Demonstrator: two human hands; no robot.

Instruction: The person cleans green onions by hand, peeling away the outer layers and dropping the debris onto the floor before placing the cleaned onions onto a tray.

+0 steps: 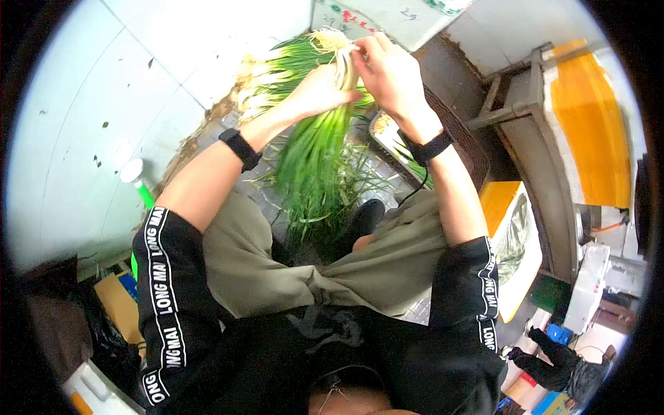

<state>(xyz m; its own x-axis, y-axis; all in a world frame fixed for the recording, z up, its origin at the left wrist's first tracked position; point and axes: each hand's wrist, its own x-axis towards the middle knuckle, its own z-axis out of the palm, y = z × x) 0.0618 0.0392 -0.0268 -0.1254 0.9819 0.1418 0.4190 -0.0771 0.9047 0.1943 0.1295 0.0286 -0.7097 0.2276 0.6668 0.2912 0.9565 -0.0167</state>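
Observation:
A bunch of spring onions [321, 142] hangs in front of me, white root ends up and long green leaves down. My left hand [319, 91] is wrapped round the white stalks just below the roots. At the upper right of the bunch, my right hand [387, 72] is closed, its fingertips pinching a white stalk by the roots. Behind my left hand lies a pile of more spring onions [259, 83], roots towards the wall. Loose green leaves and trimmings [353, 173] are heaped on the floor beneath, partly hidden by the bunch.
A tray [398, 164] with more spring onions stands to the right. A white box [380, 21] is at the back, against the tiled wall [90, 124]. To the right are a wooden frame [512, 111] and a yellow board [588, 124]. Another person [560, 363] shows at lower right.

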